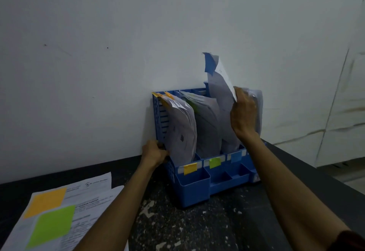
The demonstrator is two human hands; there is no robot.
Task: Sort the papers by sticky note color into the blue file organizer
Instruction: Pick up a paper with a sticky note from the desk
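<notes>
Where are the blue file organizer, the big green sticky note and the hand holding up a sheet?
blue file organizer (192,189): head view, front of its left cup.
green sticky note (52,225): head view, its middle.
right hand (244,112): head view, back of hand, gripping the sheet (218,87).

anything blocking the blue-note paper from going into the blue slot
Nothing visible does. The right hand holds the blue-note paper right above the blue-labelled slot, where only filed sheets lean.

Left hand, right hand bare; dark red sleeve on right arm.
</notes>
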